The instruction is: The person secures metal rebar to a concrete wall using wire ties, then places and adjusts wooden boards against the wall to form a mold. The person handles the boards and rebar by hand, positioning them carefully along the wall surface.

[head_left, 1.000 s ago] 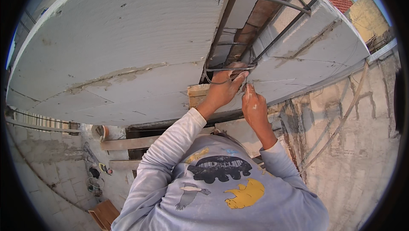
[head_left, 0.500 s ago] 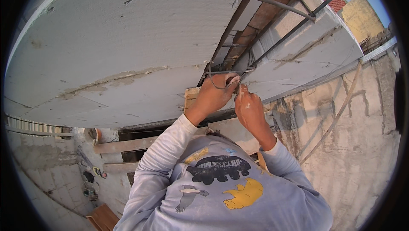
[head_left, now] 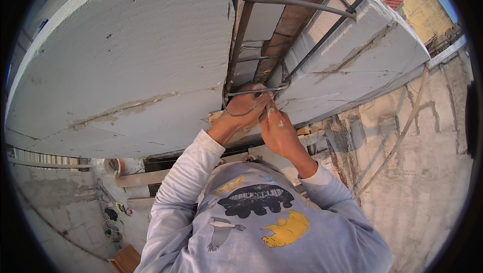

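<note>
My left hand (head_left: pixel 245 106) is closed at the foot of a steel rebar cage (head_left: pixel 242 34), in the gap between two white block walls. A thin wire (head_left: pixel 226 103) loops from the cage across the back of that hand towards its pinched fingertips. Right beside it, my right hand (head_left: pixel 279 131) is also closed, its fingers meeting the left ones just below a short crossbar (head_left: pixel 251 92). What lies inside the right fingers is hidden. White dust marks the right hand.
The left block wall (head_left: pixel 146 46) and right block wall (head_left: pixel 347 71) flank the cage, with a brown wooden board (head_left: pixel 288 16) behind it. Planks (head_left: pixel 146 178) lie lower left. A rough plastered wall (head_left: pixel 402 172) stands at right, and tools (head_left: pixel 118 206) are down at left.
Both hands appear further left, along with the cage and walls, as the view has shifted. They remain together at the cage's foot, the left hand now turned more under the crossbar.
</note>
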`<state>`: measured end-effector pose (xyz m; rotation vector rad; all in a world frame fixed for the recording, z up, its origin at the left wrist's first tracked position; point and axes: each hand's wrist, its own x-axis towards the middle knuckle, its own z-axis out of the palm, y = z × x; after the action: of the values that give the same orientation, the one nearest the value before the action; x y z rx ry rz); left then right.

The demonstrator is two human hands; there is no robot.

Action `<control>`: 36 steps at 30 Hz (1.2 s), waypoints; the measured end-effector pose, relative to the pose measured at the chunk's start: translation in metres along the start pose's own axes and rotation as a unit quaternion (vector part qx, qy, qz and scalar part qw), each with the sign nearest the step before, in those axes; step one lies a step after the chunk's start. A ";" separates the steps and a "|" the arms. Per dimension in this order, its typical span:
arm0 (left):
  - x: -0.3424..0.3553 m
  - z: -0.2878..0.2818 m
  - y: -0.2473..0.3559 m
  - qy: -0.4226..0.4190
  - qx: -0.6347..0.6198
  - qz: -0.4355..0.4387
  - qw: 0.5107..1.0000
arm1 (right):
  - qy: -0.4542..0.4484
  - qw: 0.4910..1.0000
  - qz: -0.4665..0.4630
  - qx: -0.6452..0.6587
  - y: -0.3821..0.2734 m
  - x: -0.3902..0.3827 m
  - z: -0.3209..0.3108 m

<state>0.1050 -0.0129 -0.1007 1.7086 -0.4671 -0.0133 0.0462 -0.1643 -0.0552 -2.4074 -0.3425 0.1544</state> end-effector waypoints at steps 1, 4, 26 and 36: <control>0.000 -0.002 0.005 -0.004 0.013 -0.005 1.000 | -0.015 1.000 -0.008 0.008 0.002 0.001 -0.002; -0.003 -0.003 0.022 0.008 -0.032 -0.124 0.992 | -0.019 0.996 -0.084 -0.010 0.008 0.000 -0.009; 0.009 0.024 0.026 0.229 0.137 0.037 0.963 | 0.247 0.946 -0.210 0.029 0.053 0.022 -0.017; 0.001 0.046 0.019 0.254 0.279 0.023 0.926 | 0.242 0.942 -0.231 0.037 0.059 0.021 -0.019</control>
<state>0.0879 -0.0587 -0.0921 2.1593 -0.1190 0.6385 0.0823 -0.2129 -0.0801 -2.1300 -0.6375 -0.6140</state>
